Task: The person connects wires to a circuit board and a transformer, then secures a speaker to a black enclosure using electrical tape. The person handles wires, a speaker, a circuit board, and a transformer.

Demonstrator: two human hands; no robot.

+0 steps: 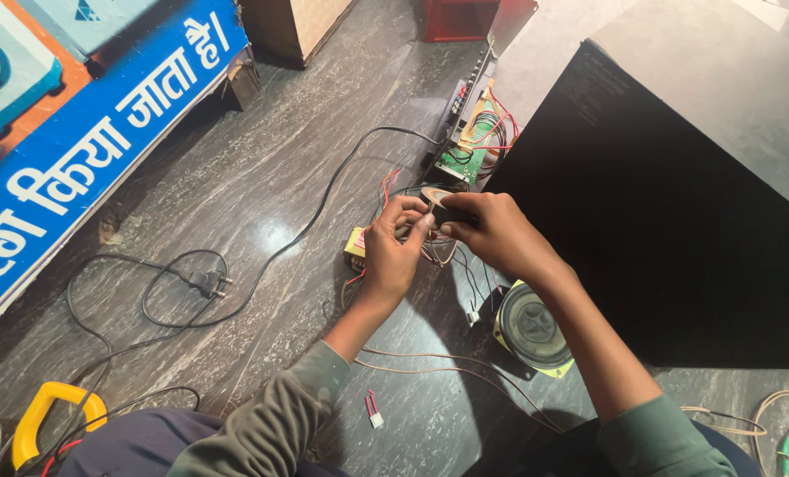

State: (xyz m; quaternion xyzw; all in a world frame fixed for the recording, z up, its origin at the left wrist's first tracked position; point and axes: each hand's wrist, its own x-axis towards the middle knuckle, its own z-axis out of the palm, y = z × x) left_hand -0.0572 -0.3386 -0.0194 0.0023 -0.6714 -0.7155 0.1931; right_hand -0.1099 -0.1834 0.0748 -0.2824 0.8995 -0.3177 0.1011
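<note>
My left hand [392, 250] and my right hand [493, 232] meet above the grey stone floor. Together they hold a small dark part with a pale round disc [436, 196] on top. The left fingertips pinch its left edge and the right fingers wrap its dark body. Thin red and white wires [443, 254] hang from it. Just under the left hand lies a yellow transformer [356, 243]. A round speaker [531, 329] with a yellow rim lies face up below my right forearm.
A large black speaker cabinet [677, 203] fills the right side. A green circuit board [463, 155] with coloured wires leans at its left edge. A black power cord with plug [209, 283] loops on the floor. A blue banner [76, 150] lies left, a yellow handle [41, 415] lower left.
</note>
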